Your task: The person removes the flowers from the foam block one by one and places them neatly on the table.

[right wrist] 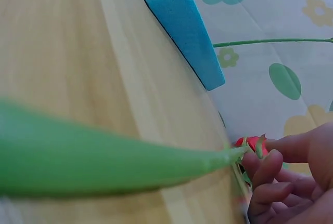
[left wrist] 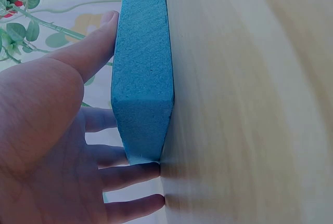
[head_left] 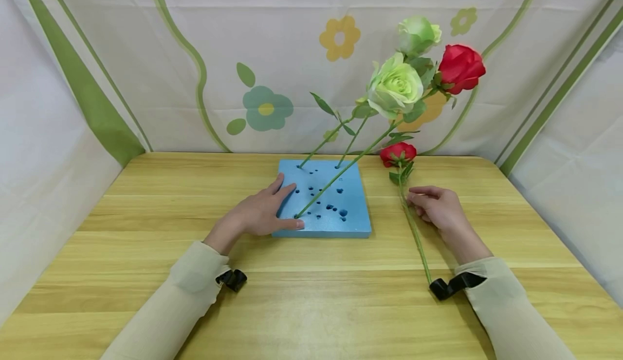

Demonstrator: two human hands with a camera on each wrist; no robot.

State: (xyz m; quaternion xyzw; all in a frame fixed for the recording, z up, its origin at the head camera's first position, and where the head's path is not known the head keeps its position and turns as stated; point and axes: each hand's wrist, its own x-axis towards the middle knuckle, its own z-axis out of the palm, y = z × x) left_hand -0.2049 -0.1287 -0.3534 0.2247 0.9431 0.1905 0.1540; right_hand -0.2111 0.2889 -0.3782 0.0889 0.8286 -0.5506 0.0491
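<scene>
A blue foam block [head_left: 354, 198] with many holes lies on the table. My left hand [head_left: 258, 211] rests at its left side with fingers spread, the thumb on the top near the front edge. In the left wrist view the other fingers reach along the block's side [left wrist: 143, 68]. Three stems stand slanted in the block, bearing two pale green roses [head_left: 396, 85] and a red rose [head_left: 461, 69]. To the right of the block, my right hand [head_left: 440, 211] pinches the stem of another red rose [head_left: 399, 154]. Its green stem [right wrist: 114, 156] runs back toward the wrist.
The wooden table [head_left: 316, 306] reaches back to a white curtain [head_left: 272, 30] printed with flowers and green bands. Similar cloth hangs on both sides. A black wrist mount [head_left: 457, 284] sits close to the lower end of the held stem.
</scene>
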